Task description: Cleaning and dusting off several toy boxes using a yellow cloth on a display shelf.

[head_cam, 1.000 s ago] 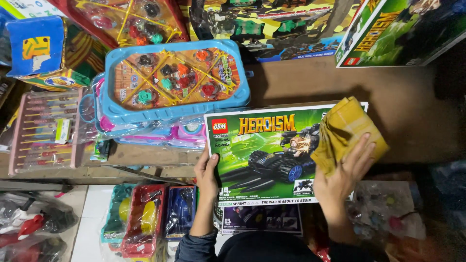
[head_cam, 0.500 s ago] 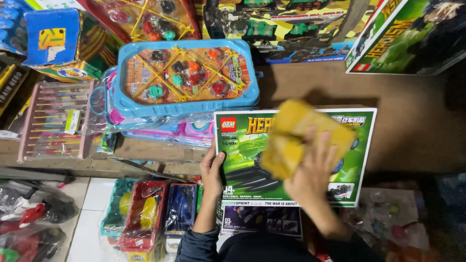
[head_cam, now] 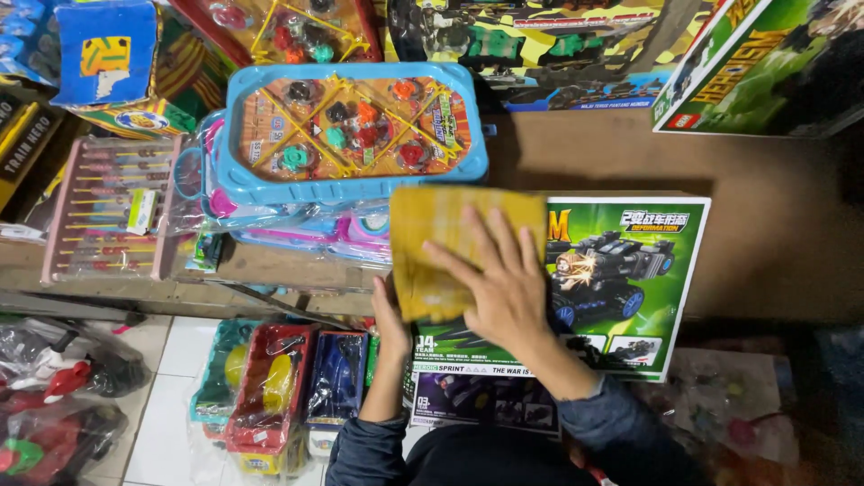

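Partly hidden, the green toy box [head_cam: 630, 270] lies under the open right hand's [head_cam: 504, 283] yellow cloth [head_cam: 432, 243].

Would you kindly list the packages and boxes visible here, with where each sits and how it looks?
Green toy box: flat, on the wooden shelf, black vehicle pictured; right hand presses a yellow cloth on it, left hand at its edge.
Blue blister pack: upper centre, rounded, orange inside.
Tilted green box: top right.
Camouflage box: top centre.
Pink abacus pack: left.
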